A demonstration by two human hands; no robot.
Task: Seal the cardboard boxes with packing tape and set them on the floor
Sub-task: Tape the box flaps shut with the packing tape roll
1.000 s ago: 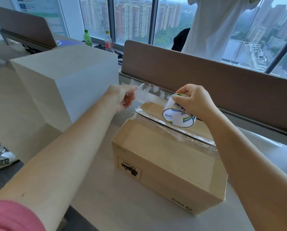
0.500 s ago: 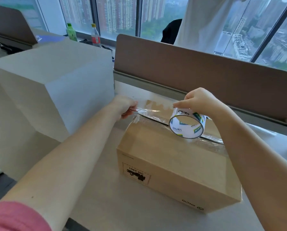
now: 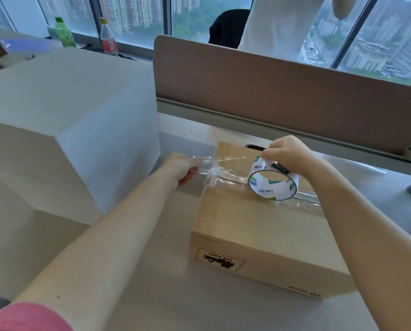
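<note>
Tape (image 3: 214, 172) now stretches lower, close over the seam of the cardboard box (image 3: 259, 225) at the tabletop's (image 3: 152, 271) centre; the left hand (image 3: 184, 169) pinches its free end at nine o'clock, the right hand (image 3: 286, 156) grips the roll (image 3: 272, 185) above the lid. Pressing down likely comes next.

the cardboard box (image 3: 259, 235) is showing plain tan with a black printed label and dotted border. the tape roll (image 3: 272, 181) is showing white inside with green marks, its film clear. the big box (image 3: 68, 120) is looking white, the divider (image 3: 283, 91) brown, the sleeve (image 3: 27, 317) pink.
</note>
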